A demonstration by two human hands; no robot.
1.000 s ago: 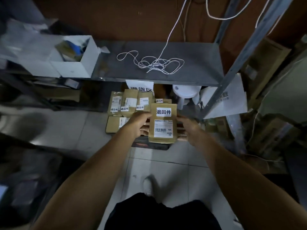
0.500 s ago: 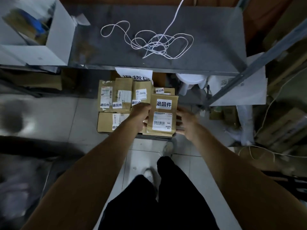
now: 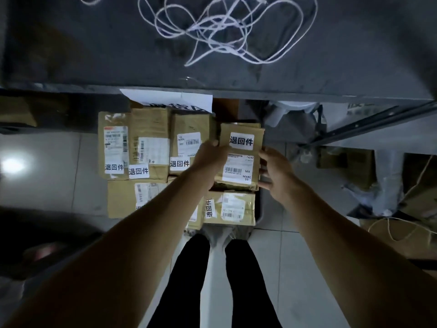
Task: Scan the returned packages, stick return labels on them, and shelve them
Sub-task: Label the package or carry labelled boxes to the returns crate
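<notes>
On the far left, a tiled floor (image 3: 47,185) shows a bright glare patch. Next comes a row of brown cardboard packages standing side by side under the edge of a dark metal shelf (image 3: 94,55): the leftmost package (image 3: 113,145), a second package (image 3: 149,147) and a third package (image 3: 189,138), each with a white return label printed in black characters near its lower edge. Below this row lies a flat package (image 3: 127,197), partly covered by the left forearm. A white paper sign (image 3: 170,100) hangs from the shelf edge above the row.

The left hand (image 3: 210,157) grips the left side of the held package (image 3: 238,155), its fingers clamped on the edge with the thumb on the front. This package sits at the right end of the row, on top of a lower package (image 3: 234,207), and carries its own return label (image 3: 241,141) above a barcode label (image 3: 238,169). The right hand (image 3: 276,169) presses the package's right edge, fingers curled around it.

A tangle of white cord (image 3: 220,29) lies on the shelf top. To the right, a grey shelf post (image 3: 378,121) slants across cluttered boxes.
</notes>
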